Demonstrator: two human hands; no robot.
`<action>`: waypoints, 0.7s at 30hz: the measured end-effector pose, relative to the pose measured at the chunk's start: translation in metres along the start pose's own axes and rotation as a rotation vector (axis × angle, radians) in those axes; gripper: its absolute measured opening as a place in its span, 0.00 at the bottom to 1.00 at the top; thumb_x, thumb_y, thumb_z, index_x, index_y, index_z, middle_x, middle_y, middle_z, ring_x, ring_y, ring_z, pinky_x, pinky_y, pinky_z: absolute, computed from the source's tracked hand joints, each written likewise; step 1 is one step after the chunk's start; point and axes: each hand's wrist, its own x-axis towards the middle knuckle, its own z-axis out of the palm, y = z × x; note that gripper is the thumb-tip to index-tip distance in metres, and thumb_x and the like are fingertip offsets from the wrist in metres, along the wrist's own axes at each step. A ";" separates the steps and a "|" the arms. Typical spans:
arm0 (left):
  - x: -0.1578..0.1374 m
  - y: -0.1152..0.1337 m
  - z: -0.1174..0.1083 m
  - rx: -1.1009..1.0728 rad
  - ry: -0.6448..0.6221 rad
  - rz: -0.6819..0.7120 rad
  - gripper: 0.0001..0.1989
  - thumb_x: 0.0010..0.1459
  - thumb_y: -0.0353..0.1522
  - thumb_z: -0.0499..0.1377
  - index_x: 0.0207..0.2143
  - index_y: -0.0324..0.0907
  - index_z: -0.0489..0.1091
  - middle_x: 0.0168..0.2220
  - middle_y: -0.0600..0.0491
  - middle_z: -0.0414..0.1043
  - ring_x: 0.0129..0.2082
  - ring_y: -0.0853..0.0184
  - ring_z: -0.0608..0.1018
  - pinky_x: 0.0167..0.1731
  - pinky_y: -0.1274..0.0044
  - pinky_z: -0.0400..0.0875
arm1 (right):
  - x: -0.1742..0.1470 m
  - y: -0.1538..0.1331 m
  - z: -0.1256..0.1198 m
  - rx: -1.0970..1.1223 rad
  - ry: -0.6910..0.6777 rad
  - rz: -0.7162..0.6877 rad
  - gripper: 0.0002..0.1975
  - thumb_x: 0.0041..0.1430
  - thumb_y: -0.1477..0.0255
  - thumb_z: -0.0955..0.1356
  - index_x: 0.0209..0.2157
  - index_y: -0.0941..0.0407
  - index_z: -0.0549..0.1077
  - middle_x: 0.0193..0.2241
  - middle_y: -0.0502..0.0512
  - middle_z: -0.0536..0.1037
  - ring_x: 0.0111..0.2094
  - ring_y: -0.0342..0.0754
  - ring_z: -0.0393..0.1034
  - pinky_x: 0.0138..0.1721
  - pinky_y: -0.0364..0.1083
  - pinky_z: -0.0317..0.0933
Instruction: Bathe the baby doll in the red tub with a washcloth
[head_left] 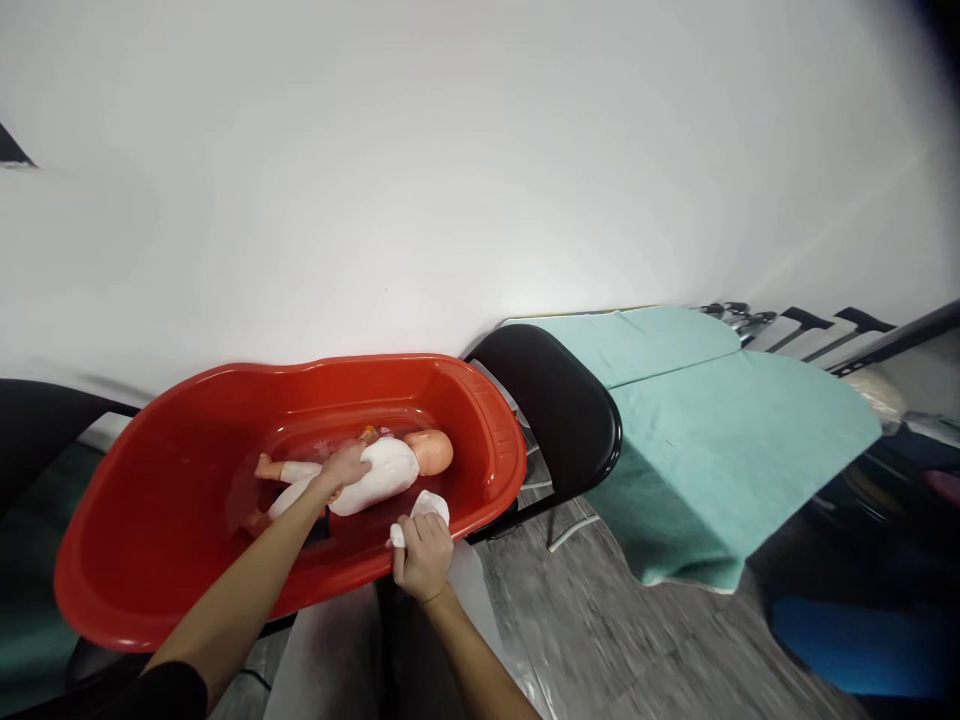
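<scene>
A baby doll (pixel 379 475) in a white bodysuit lies in the red plastic baby bathtub (pixel 187 420), its bald head towards the right end. Across the doll's middle, my left hand (pixel 345 468) grips it; some of the fingers are hidden against its body. Bunched in my closed right hand (pixel 424 556) is a white cloth (pixel 430 506), held above the tub's near rim beside the doll. Shallow water seems to surround the doll. Small coloured toys (pixel 369 433) sit behind it, partly covered.
A black folding chair (pixel 551 400) stands against the tub's right end, and another dark chair (pixel 45 430) is at the left. Light green cloth (pixel 735 430) covers a surface to the right. A white wall (pixel 420 200) rises directly behind the tub.
</scene>
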 end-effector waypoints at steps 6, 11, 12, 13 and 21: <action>-0.014 -0.015 0.018 -0.067 0.036 -0.025 0.22 0.67 0.34 0.57 0.61 0.42 0.71 0.53 0.44 0.80 0.52 0.53 0.81 0.49 0.71 0.70 | 0.009 -0.007 -0.009 0.091 -0.229 0.130 0.06 0.61 0.74 0.64 0.35 0.55 0.74 0.29 0.54 0.75 0.33 0.51 0.67 0.42 0.49 0.56; -0.013 -0.021 0.020 -0.145 0.068 0.022 0.19 0.65 0.32 0.58 0.57 0.39 0.74 0.51 0.44 0.81 0.50 0.55 0.82 0.47 0.73 0.70 | 0.062 0.028 -0.020 0.415 -0.471 0.648 0.10 0.62 0.76 0.62 0.37 0.54 0.75 0.33 0.51 0.81 0.34 0.48 0.74 0.38 0.44 0.61; -0.013 -0.021 0.019 -0.156 0.060 0.025 0.19 0.65 0.32 0.58 0.57 0.39 0.74 0.51 0.44 0.81 0.50 0.55 0.82 0.46 0.73 0.70 | 0.076 0.042 -0.022 0.433 -0.431 0.754 0.10 0.64 0.74 0.62 0.38 0.54 0.75 0.34 0.52 0.81 0.36 0.48 0.75 0.38 0.43 0.62; -0.012 -0.020 0.018 -0.166 0.052 0.025 0.19 0.65 0.32 0.58 0.57 0.39 0.74 0.51 0.44 0.81 0.50 0.55 0.82 0.47 0.73 0.70 | 0.090 0.058 -0.022 0.414 -0.373 0.845 0.10 0.66 0.71 0.62 0.38 0.55 0.76 0.36 0.54 0.82 0.37 0.49 0.76 0.38 0.43 0.63; -0.014 -0.010 0.018 -0.147 0.039 -0.011 0.23 0.65 0.33 0.58 0.62 0.41 0.73 0.54 0.44 0.80 0.53 0.53 0.81 0.50 0.71 0.71 | 0.136 0.093 0.035 0.178 -0.333 0.928 0.13 0.70 0.70 0.65 0.48 0.56 0.79 0.52 0.63 0.79 0.50 0.53 0.74 0.51 0.45 0.64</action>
